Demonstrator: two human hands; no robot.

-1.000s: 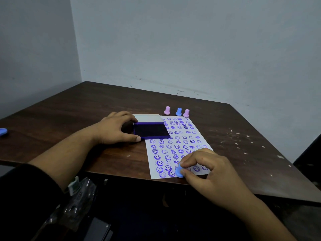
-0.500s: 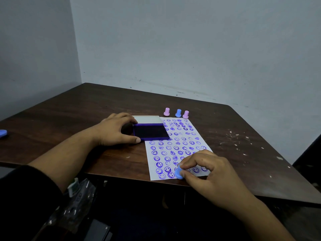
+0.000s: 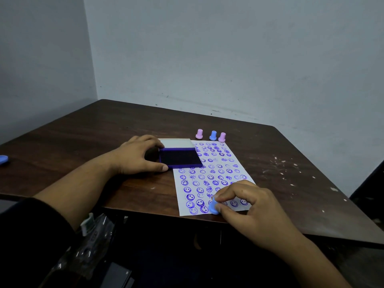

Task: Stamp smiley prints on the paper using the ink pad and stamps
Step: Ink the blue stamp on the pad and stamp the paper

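Observation:
A white sheet of paper (image 3: pixel 226 169) covered with several purple smiley prints lies on the dark wooden table (image 3: pixel 83 142). My right hand (image 3: pixel 249 206) pinches a small blue stamp (image 3: pixel 213 207) at the paper's near edge, its base down on the sheet. The open ink pad (image 3: pixel 180 157), dark purple with its lid (image 3: pixel 176 143) folded back, overlaps the paper's far left corner. My left hand (image 3: pixel 138 155) rests against the pad's left side, thumb along its near edge. Beyond the paper stand three more stamps: pink (image 3: pixel 199 134), blue (image 3: pixel 213 135), pink (image 3: pixel 222 137).
A blue object (image 3: pixel 3 159) lies at the table's far left edge. White specks (image 3: pixel 284 165) dot the right part of the table. Grey walls meet in a corner behind it. A clear plastic bag (image 3: pixel 91 231) sits below the table's near edge.
The view has shifted slightly. My right hand with the blue stamp stays at the paper's near edge, almost in the same spot. The left hand has not moved.

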